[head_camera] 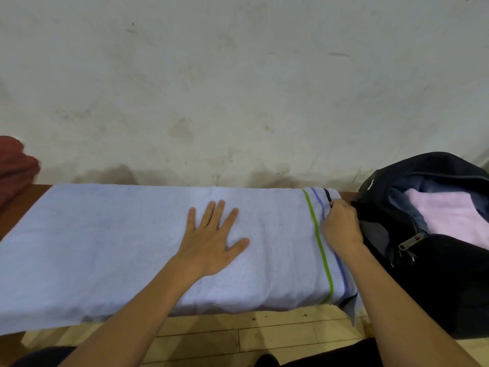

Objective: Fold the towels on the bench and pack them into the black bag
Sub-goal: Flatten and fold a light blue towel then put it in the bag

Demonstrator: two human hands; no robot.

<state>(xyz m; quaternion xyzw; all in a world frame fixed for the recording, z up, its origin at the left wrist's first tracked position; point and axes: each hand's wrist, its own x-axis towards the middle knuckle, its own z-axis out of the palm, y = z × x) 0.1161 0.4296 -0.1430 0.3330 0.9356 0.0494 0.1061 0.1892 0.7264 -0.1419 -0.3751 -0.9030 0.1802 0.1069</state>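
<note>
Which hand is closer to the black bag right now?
Right. The right hand grips the blue towel's striped end, right beside the black bag. The left hand lies flat mid-towel, farther away.

Stained, off-white wall (238, 88) behind, dark damp patches along its base. Light wood-plank floor (238, 337) at btm, w/ small dark specks.

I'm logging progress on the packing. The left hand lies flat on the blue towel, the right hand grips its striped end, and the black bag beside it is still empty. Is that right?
Not quite: the black bag is not empty. The head view shows a folded pink towel already lying inside its open top. The rest holds: the left hand lies flat on the blue towel, and the right hand grips its striped end.
</note>
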